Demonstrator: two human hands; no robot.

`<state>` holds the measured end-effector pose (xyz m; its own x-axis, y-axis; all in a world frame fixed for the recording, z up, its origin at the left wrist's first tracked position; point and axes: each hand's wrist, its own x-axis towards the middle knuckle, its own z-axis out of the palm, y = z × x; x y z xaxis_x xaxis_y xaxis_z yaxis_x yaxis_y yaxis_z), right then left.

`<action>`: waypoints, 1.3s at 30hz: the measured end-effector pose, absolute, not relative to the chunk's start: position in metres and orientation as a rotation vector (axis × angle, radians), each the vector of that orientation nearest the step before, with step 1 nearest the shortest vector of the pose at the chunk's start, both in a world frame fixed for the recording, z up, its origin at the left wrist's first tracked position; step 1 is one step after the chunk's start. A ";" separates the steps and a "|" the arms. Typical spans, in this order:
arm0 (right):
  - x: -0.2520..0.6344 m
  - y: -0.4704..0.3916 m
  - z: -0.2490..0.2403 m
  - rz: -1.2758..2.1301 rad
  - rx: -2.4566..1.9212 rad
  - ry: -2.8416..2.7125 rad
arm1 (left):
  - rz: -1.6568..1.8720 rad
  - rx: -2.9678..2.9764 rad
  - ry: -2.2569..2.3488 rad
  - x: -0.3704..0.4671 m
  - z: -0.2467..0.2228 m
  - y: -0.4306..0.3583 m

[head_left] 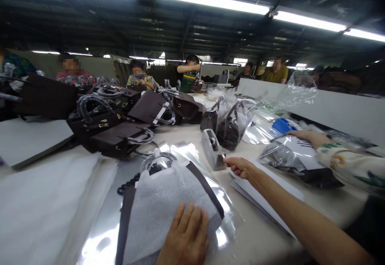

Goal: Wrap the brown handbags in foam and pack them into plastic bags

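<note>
My left hand (187, 233) lies flat, fingers stretched out, on a sheet of white tissue paper (168, 197). That sheet covers the front of a dark brown handbag (207, 189), whose side edges show past the paper. The bag's looped handle (158, 158) is wrapped in clear plastic, and a black chain (129, 185) lies beside it. Thumb and forefinger of my right hand (240, 167) pinch the end of the tape at the cutter of a grey tape dispenser (212, 148). Under the bag is shiny clear plastic (102, 241).
Dark handbags (111, 136) are heaped at the left, behind a stack of white paper (45, 209). Bagged handbags (231, 124) stand beyond the dispenser. At the right, a co-worker's hand (306, 136) rests on a plastic-wrapped bag (300, 156) near white sheets (267, 193). Several people work behind.
</note>
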<state>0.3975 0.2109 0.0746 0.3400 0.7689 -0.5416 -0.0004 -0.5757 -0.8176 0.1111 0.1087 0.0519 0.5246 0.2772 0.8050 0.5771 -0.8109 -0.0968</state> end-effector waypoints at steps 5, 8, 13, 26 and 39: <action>0.384 0.215 0.053 1.172 -1.863 -0.648 | -0.984 -2.590 -0.730 0.103 0.060 0.105; 0.378 0.212 0.052 1.115 -1.891 -0.621 | -0.769 -2.718 -0.761 0.098 0.073 0.102; 0.369 0.187 0.078 1.037 -1.812 -0.677 | -0.753 -2.747 -0.812 0.098 0.074 0.101; 0.269 0.092 0.141 1.653 -1.597 -1.028 | -0.916 -2.625 -0.716 0.099 0.078 0.099; 0.254 0.099 0.149 1.458 -1.921 -1.006 | -0.738 -2.786 -0.805 0.101 0.082 0.103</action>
<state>0.2540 0.0991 0.1491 0.1436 0.8088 -0.5703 0.2463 -0.5873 -0.7710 0.1006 0.1030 0.0816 0.7349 0.4615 0.4969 0.5350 -0.8448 -0.0065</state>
